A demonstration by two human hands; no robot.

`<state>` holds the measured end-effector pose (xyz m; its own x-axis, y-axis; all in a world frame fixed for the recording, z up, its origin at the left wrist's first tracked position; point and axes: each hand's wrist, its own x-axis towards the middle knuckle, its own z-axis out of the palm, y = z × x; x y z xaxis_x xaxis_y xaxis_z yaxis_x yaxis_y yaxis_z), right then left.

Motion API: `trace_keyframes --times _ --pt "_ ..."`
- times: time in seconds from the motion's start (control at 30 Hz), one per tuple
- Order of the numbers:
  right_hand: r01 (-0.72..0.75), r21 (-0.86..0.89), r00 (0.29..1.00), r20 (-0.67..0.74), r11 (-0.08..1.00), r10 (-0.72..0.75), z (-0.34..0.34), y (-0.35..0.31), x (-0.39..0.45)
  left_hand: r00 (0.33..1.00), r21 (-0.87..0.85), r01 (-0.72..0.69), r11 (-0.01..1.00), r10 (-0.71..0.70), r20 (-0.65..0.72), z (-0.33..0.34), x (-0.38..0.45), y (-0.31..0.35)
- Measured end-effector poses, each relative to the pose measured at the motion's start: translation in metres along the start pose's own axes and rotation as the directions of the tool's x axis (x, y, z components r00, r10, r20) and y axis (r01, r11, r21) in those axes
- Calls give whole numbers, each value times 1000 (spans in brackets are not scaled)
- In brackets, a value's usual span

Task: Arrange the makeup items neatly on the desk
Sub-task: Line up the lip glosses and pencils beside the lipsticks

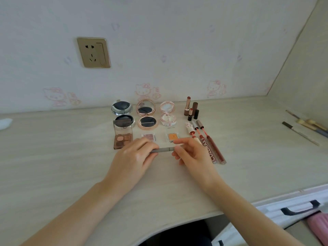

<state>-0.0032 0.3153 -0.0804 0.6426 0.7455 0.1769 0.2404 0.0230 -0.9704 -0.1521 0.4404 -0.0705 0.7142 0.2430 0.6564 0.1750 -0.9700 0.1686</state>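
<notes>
Both hands hold a slim grey makeup pen [164, 149] horizontally just above the desk [71, 157]. My left hand [134, 155] grips its left end and my right hand [191, 153] pinches its right end. Behind the hands lie rows of open items: a silver compact [122, 108], a rose-gold compact [146, 114], a pink compact [167, 113], a brown eyeshadow palette [123, 134], a small pink pan [149, 137] and a small orange pan [172, 137]. Uncapped lipsticks [190, 109] stand at the back right. Lip gloss tubes [212, 148] lie beside my right hand.
Several thin pencils and brushes [305, 129] lie loose at the far right of the desk. A white object [5, 123] sits at the left edge. A wall socket [93, 52] is above. A drawer handle [300, 208] shows below the curved front edge.
</notes>
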Motion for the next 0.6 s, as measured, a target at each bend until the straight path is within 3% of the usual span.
trace_keyframes --times 0.23,0.6 --pt "38 -125 999 31 991 -35 1 2 -2 1000 -3 -8 1000 8 0 -1 -6 -4" --pt "102 -148 993 79 984 -91 2 -3 -5 999 -16 39 999 -40 -12 1 -5 6"
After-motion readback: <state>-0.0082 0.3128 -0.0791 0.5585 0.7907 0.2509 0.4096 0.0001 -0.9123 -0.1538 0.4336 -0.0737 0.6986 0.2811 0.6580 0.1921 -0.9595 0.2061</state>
